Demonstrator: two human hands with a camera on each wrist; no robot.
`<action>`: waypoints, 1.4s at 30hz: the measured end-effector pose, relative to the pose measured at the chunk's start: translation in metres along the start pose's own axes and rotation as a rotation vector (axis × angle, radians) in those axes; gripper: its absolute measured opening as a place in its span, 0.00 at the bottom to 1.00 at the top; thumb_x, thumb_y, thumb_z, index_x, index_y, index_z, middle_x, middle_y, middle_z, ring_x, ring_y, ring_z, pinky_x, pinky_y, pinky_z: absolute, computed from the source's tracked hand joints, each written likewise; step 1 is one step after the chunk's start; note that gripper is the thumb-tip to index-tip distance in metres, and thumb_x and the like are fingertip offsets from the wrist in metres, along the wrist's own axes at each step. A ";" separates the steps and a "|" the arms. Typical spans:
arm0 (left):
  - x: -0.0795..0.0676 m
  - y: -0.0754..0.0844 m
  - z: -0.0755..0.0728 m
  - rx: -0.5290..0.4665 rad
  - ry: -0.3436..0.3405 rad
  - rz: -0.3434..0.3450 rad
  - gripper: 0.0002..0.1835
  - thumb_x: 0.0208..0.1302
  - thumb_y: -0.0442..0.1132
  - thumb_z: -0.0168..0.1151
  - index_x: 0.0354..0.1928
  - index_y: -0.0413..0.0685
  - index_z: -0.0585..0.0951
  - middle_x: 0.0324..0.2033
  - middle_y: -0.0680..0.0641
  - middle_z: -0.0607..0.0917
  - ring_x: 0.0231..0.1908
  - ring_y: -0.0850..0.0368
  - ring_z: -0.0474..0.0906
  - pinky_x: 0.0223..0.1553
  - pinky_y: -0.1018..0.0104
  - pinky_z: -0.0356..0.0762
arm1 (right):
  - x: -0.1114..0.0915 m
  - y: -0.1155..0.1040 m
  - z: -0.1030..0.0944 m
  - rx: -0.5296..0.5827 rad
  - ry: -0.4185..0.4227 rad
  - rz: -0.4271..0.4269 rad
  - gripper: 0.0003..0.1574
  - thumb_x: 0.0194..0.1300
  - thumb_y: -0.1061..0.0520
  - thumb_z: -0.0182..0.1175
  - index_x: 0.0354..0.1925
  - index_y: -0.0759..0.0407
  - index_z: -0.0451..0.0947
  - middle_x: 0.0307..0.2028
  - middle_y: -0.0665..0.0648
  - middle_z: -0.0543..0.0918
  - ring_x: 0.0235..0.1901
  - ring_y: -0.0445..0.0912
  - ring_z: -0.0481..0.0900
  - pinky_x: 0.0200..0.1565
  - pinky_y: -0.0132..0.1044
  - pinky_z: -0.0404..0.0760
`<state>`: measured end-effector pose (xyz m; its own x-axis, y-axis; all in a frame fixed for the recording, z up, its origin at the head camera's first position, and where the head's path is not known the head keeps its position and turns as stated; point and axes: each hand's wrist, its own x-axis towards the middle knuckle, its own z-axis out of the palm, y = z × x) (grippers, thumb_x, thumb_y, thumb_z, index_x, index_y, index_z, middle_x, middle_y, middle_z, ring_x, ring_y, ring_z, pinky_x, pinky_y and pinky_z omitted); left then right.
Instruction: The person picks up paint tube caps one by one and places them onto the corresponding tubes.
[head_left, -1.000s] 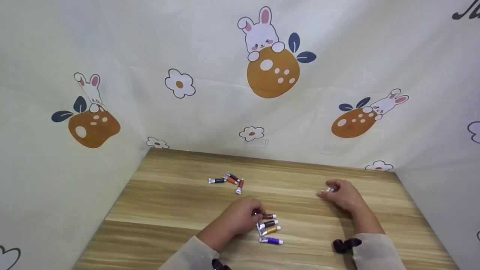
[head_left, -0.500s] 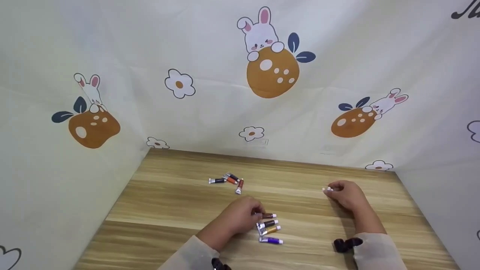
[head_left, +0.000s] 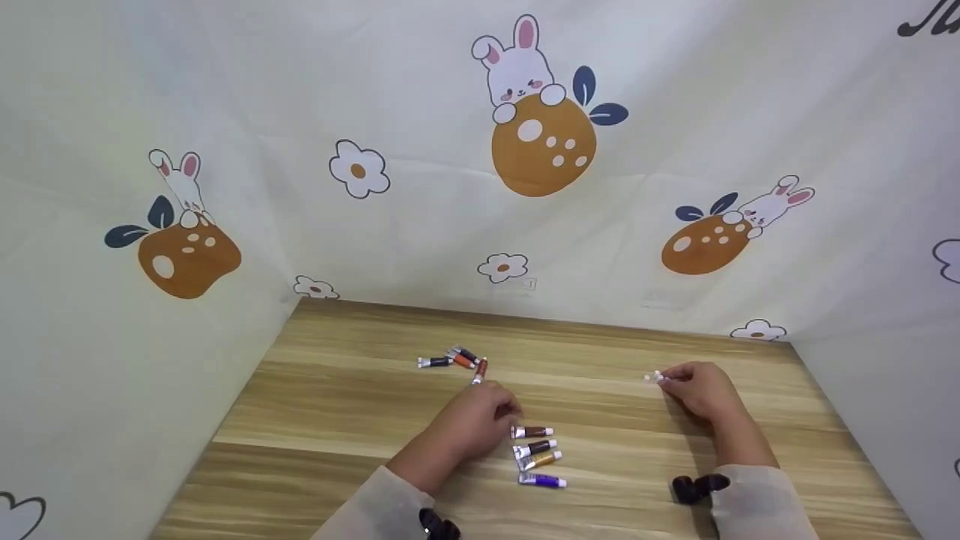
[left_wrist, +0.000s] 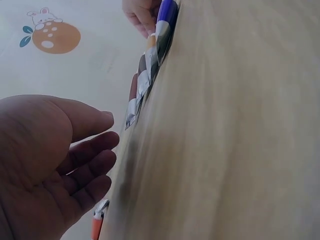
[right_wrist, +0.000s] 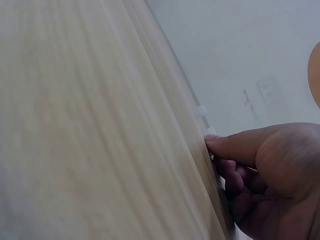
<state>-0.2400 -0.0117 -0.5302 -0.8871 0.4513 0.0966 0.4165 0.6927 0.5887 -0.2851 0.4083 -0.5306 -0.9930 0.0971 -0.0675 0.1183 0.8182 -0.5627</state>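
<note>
The person's left hand [head_left: 474, 421] arches low over the counter [head_left: 337, 405], thumb and fingers loosely parted, holding nothing, just beside a brown tube [head_left: 534, 432]. The right hand [head_left: 703, 391], reaching forward, pinches a small white piece [right_wrist: 210, 131] at its fingertips, another white piece [right_wrist: 200, 111] just beyond. Black [head_left: 536, 448], yellow [head_left: 543, 460] and purple tubes [head_left: 544, 481] lie nearer the person; four more tubes [head_left: 463, 361] lie past the left hand.

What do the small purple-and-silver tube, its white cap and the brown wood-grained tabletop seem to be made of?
Small purple-and-silver tube: probably thin metal or foil laminate, glossy; its flattened silvery end shines.
White cap: likely plastic, judging by its opaque, even white, though too small to be sure.
Brown wood-grained tabletop: wood or wood-look laminate; streaked grain fits both.
</note>
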 end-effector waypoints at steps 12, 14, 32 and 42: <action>0.009 -0.032 -0.029 -0.055 0.135 -0.003 0.12 0.70 0.35 0.68 0.53 0.49 0.88 0.53 0.48 0.89 0.55 0.51 0.85 0.60 0.52 0.84 | 0.001 0.010 -0.008 0.115 -0.007 0.048 0.23 0.75 0.42 0.67 0.51 0.59 0.90 0.51 0.60 0.91 0.44 0.46 0.80 0.44 0.35 0.76; 0.010 -0.038 -0.033 -0.071 0.164 0.002 0.12 0.70 0.34 0.69 0.53 0.47 0.88 0.52 0.47 0.89 0.54 0.51 0.85 0.60 0.51 0.85 | 0.001 0.012 -0.009 0.172 -0.006 0.067 0.24 0.74 0.42 0.67 0.53 0.59 0.90 0.50 0.56 0.92 0.43 0.44 0.79 0.43 0.33 0.76; 0.015 -0.080 -0.050 -0.215 0.318 -0.178 0.20 0.65 0.35 0.75 0.59 0.52 0.88 0.58 0.47 0.89 0.64 0.45 0.83 0.69 0.46 0.80 | -0.002 0.024 -0.015 0.480 -0.052 0.158 0.28 0.71 0.42 0.72 0.57 0.60 0.87 0.32 0.44 0.86 0.34 0.39 0.80 0.37 0.33 0.80; 0.013 -0.092 -0.052 -0.385 0.306 -0.452 0.21 0.70 0.37 0.72 0.63 0.61 0.85 0.65 0.50 0.85 0.65 0.49 0.81 0.65 0.50 0.81 | 0.000 0.030 -0.017 0.555 -0.065 0.153 0.30 0.73 0.44 0.70 0.62 0.64 0.84 0.32 0.44 0.86 0.33 0.40 0.79 0.37 0.33 0.80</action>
<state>-0.2999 -0.0984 -0.5413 -0.9978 -0.0550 -0.0369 -0.0595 0.5004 0.8638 -0.2811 0.4426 -0.5339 -0.9644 0.1415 -0.2233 0.2610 0.3763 -0.8890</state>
